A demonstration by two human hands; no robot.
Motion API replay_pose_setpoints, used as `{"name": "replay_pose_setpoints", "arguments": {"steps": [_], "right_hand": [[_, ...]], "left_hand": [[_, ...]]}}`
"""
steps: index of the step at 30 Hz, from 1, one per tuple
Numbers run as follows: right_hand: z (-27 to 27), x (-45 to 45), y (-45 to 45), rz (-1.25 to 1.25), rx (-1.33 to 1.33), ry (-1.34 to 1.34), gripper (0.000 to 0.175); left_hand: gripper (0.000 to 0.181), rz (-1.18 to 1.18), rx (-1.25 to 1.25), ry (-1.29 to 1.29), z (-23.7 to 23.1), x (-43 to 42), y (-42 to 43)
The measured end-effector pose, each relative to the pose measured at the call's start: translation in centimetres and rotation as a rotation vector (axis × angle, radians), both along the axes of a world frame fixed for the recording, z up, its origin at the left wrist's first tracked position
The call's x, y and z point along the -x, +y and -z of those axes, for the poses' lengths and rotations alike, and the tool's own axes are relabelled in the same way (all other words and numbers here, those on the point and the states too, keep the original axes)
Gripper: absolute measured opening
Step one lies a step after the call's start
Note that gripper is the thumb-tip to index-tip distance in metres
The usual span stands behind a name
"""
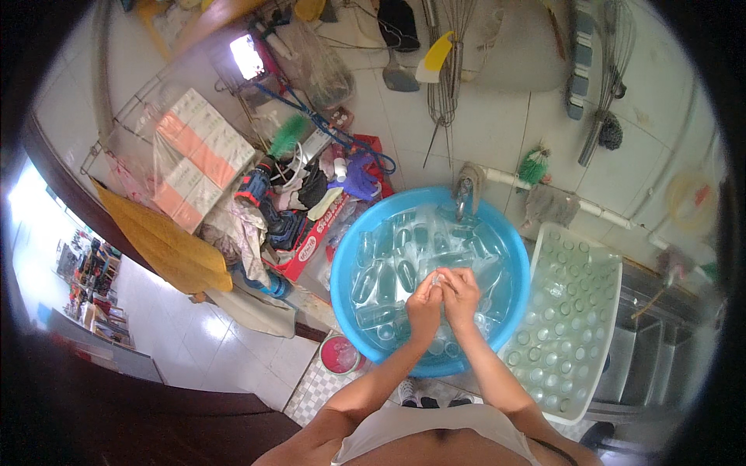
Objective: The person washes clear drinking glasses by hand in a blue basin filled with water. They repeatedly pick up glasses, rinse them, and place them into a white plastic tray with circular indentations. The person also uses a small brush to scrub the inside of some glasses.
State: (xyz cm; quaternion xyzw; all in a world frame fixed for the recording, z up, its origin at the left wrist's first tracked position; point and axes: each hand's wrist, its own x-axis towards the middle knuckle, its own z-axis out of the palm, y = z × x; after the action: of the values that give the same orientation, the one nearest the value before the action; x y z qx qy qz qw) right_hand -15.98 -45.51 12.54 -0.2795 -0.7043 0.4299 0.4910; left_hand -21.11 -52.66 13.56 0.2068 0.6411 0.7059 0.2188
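A round blue plastic tub point(341, 291) full of water holds many clear glass bottles point(386, 282). Over the middle of it, my left hand point(426, 306) and my right hand point(460, 294) meet at the fingertips. Between them they pinch a small clear object point(437, 279), mostly hidden by the fingers and too small to name. A metal tap point(463, 198) stands at the tub's far rim, partly wrapped in cloth. Right of the tub, a white plastic tray point(613, 303) bears many clear glass vessels in rows.
Left of the tub, a red cardboard box point(312, 242) holds a cordless drill point(256, 183) and cloths. Wrapped tissue packs point(204, 157) lie beyond. A metal sink point(626, 355) is at the right. Whisks point(446, 87) hang on the tiled wall. A pink bucket point(338, 354) stands on the floor.
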Motion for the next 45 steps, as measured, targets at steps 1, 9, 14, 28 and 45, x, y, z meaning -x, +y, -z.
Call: {"name": "replay_pose_setpoints", "arguments": {"steps": [1,9,14,28,45], "right_hand": [[0.1,0.2,0.0,0.001,-0.055,-0.031,0.023],[1.3,1.1,0.7,0.061,-0.164,-0.098,0.023],[2.1,1.0,2.2,0.099,-0.274,-0.167,0.021],[2.5,1.0,3.4,0.021,-0.061,-0.103,0.015],[2.2,1.0,1.9,0.037,-0.155,-0.196,0.024]], "left_hand": [[0.036,-0.014,-0.044,-0.039,1.0,0.5,0.2],[0.034,-0.039,-0.159,-0.226,3.6,1.6,2.2],[0.034,-0.051,-0.130,-0.212,3.8,1.3,3.6],[0.029,-0.034,-0.017,0.074,5.1,1.4,5.0],[0.018,-0.067,0.207,0.698,2.8,2.7,2.9]]}}
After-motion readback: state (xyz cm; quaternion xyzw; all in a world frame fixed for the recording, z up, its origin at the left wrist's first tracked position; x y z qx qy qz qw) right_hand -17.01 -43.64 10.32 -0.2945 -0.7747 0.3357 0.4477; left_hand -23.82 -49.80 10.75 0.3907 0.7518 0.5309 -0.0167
